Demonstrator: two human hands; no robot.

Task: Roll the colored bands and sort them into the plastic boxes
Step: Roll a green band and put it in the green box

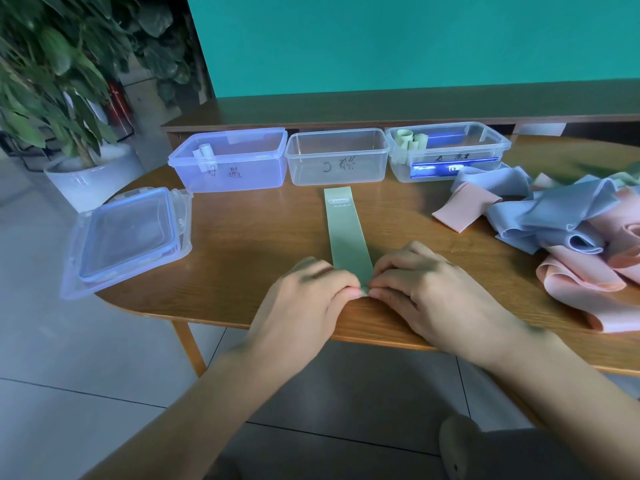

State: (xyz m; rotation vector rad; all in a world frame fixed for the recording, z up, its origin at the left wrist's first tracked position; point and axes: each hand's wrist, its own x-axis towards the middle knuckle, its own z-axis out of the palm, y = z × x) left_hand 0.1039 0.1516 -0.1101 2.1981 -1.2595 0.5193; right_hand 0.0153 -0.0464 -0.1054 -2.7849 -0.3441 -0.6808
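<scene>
Both hands (365, 289) pinch the near end of a flat, smooth green band (346, 233).

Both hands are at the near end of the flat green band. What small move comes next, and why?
Probably curl the near end over and start rolling it away from the person. The green band lies flat on the table, and the left hand and right hand pinch its near edge; no roll shows yet.

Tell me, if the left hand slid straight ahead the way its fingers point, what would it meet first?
The left hand points inward at the right hand; their fingertips nearly touch over the flat pale green rubber band, so probably those fingers first.
</scene>
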